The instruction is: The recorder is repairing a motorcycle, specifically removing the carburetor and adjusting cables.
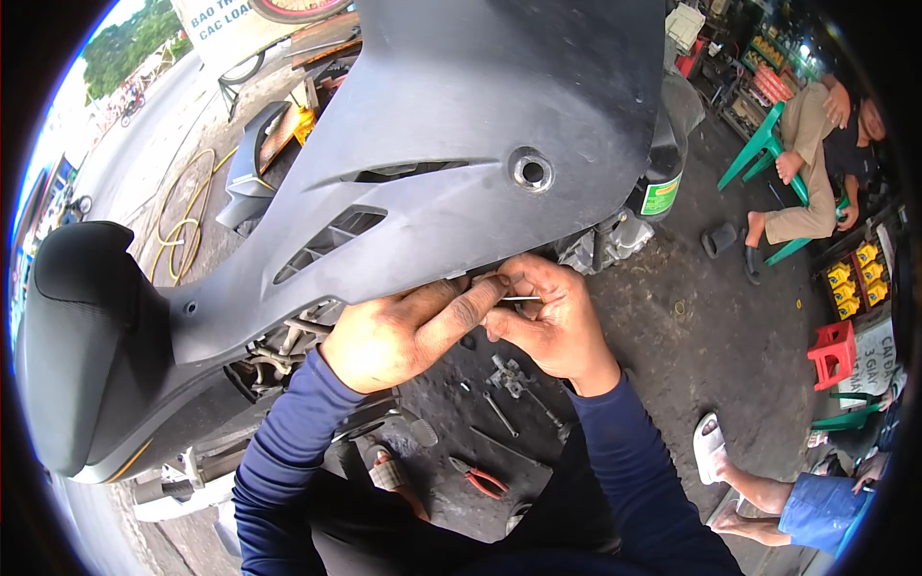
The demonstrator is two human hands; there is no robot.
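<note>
A scooter with a large matte grey body panel [461,144] lies across my view, its black seat [82,317] at the left. Both my hands meet just below the panel's lower edge. My left hand [394,334] is closed, thumb and forefinger pressed together at the fingertips of the other; what they grip is hidden. My right hand [562,322] is closed in a pinch, and a thin pale strip [521,299] shows between its thumb and fingers. I cannot tell what kind of thing the strip is, or whether my left fingers touch it.
On the dark floor below lie red-handled pliers [478,476], a small wrench [500,415], a metal part [514,374] and a long thin rod [509,447]. A person in tan trousers [812,173] sits on a green chair at right, near a red stool [833,353].
</note>
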